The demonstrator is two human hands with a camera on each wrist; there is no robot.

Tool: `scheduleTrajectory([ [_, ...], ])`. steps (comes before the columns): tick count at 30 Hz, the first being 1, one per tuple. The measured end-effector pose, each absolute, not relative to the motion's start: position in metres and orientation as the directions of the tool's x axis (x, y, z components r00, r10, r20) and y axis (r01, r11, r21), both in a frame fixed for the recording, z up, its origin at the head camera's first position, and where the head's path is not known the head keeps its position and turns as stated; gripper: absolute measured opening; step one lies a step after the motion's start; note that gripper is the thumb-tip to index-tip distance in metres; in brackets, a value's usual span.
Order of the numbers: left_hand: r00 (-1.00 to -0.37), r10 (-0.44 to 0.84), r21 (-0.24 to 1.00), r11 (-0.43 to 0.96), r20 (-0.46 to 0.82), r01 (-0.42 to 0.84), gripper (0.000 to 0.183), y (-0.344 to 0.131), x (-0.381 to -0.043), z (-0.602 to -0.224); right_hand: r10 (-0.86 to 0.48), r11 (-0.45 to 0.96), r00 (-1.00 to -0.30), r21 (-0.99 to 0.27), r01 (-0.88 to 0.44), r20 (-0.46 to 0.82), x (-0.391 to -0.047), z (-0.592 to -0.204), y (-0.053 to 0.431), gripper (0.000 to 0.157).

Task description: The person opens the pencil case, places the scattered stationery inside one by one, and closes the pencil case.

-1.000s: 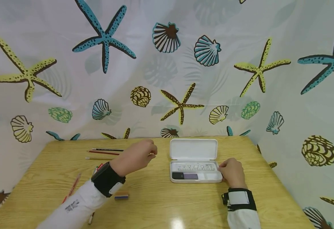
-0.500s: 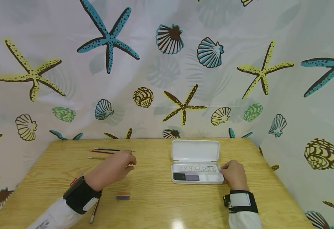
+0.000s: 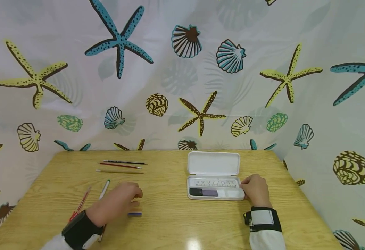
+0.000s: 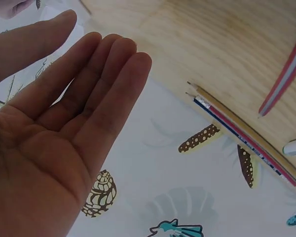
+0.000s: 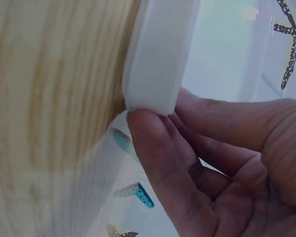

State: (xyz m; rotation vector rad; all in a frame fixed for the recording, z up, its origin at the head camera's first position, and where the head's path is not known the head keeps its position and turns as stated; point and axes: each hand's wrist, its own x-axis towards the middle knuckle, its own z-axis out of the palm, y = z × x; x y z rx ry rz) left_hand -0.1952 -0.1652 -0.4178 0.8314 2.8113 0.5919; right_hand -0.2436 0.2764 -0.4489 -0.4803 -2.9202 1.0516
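Observation:
An open white pencil case [image 3: 214, 163] lies on the table, its lid tilted back. A clear ruler [image 3: 215, 183] and a black-and-purple block [image 3: 209, 193] lie inside. My right hand [image 3: 256, 191] pinches the case's right end between thumb and fingers, seen close in the right wrist view at the white case wall [image 5: 160, 54]. My left hand [image 3: 115, 203] hovers over the left of the table, holding nothing, fingers nearly straight in the left wrist view. Just under its fingertips in the head view is a small eraser-like block [image 3: 134, 214], blue, white and orange, partly hidden.
Several pencils lie at the back left, among them a black pencil [image 3: 126, 162] and a plain wooden pencil [image 3: 119, 171]. A white marker [image 3: 105, 189] with a green end and a thin red stick-like item [image 3: 83, 199] lie left of my left hand. A patterned curtain [image 3: 157, 69] hangs behind the table.
My left hand has moved left and towards me, from beside the pencils to over the small block. My right hand stays at the pencil case.

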Motion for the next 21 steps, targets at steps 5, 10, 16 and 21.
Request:
scheduleTrajectory([
  [5, -0.825, 0.564, 0.449, 0.749, -0.044, 0.488, 0.008, -0.167, -0.190, -0.433, 0.280, 0.730, -0.955, -0.625, 0.277, -0.096, -0.243, -0.447, 0.276, 0.017],
  [10, -0.809, 0.586, 0.469, 0.727, -0.043, 0.501, 0.003, -0.170, -0.189, -0.441, 0.277, 0.730, -0.956, -0.625, 0.275, -0.097, -0.242, -0.447, 0.275, 0.017],
  [16, -0.800, 0.599, 0.460, 0.717, -0.025, 0.523, 0.009, -0.171, -0.188, -0.444, 0.280, 0.730, -0.955, -0.625, 0.277, -0.096, -0.242, -0.447, 0.276, 0.018],
  [21, -0.796, 0.605, 0.457, 0.713, -0.019, 0.532, 0.016, -0.169, -0.187, -0.444, 0.275, 0.731, -0.957, -0.626, 0.273, -0.095, -0.241, -0.447, 0.275, 0.018],
])
